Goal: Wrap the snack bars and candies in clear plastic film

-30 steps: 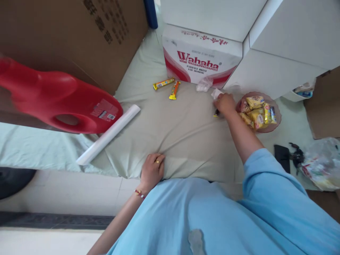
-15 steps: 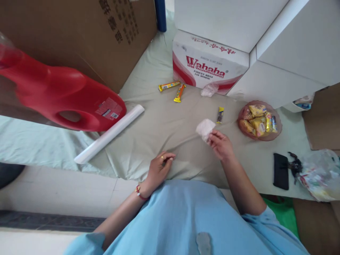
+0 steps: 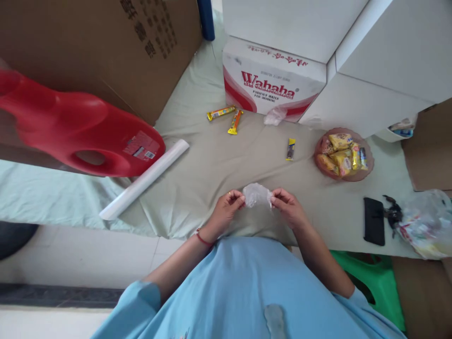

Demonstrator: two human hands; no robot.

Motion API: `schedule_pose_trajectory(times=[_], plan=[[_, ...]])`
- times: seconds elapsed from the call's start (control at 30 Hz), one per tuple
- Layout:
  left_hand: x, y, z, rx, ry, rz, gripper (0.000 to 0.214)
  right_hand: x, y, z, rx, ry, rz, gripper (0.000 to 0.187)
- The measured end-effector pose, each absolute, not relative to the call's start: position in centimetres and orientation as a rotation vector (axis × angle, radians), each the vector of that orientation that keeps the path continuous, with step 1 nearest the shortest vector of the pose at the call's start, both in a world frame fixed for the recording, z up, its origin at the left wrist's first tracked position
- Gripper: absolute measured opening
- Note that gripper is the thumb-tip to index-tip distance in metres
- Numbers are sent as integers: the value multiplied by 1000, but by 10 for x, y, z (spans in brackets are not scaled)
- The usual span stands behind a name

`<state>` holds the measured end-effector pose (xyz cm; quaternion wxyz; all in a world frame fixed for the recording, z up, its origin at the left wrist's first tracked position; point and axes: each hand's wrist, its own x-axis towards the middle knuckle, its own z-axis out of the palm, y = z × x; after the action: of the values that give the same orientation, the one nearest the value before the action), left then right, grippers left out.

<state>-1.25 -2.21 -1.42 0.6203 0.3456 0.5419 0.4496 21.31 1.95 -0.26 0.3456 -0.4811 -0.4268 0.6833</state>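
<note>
Both hands hold a small crumpled piece of thin, see-through plastic film (image 3: 257, 195) in front of my body, just above the cloth. My left hand (image 3: 226, 211) pinches its left end between thumb and fingers. At its right end, my right hand (image 3: 287, 207) has a similar pinch. The film sags a little between them, and its exact kind is not clear. Beyond my right hand lies a small yellow and dark snack packet (image 3: 290, 149). A pinkish glass bowl (image 3: 319, 172) of several wrapped snacks stands farther right.
A white roll (image 3: 144, 180) lies beside a large red jug (image 3: 88, 132) on the left. Two yellow snack sticks (image 3: 221, 113) and another crumpled clear plastic (image 3: 275, 116) lie near the Wahaha box (image 3: 271, 84). A black phone (image 3: 374, 221), keys (image 3: 392, 214) and a plastic bag (image 3: 427, 226) are at right.
My right hand has brought the film left and toward my body. My left hand has risen from the cloth and taken the other end, and the film is now spread between both hands.
</note>
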Motion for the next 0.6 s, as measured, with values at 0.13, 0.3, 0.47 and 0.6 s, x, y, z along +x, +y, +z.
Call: schedule_pose_trajectory(times=[0.13,0.3,0.47,0.6], plan=[[-15,-29,-15,682,1186,1102,44,214,23,-2,-1181,-959,1898,33],[-24,-25,-7,447,983,1198,45,215,30,-1,-1094,-579,1962,38],[-36,-26,-9,557,1091,1137,44,228,29,-4,-1009,-473,2001,34],[-34,-31,-22,792,1212,1050,40,236,24,-8,-932,-373,2084,31]])
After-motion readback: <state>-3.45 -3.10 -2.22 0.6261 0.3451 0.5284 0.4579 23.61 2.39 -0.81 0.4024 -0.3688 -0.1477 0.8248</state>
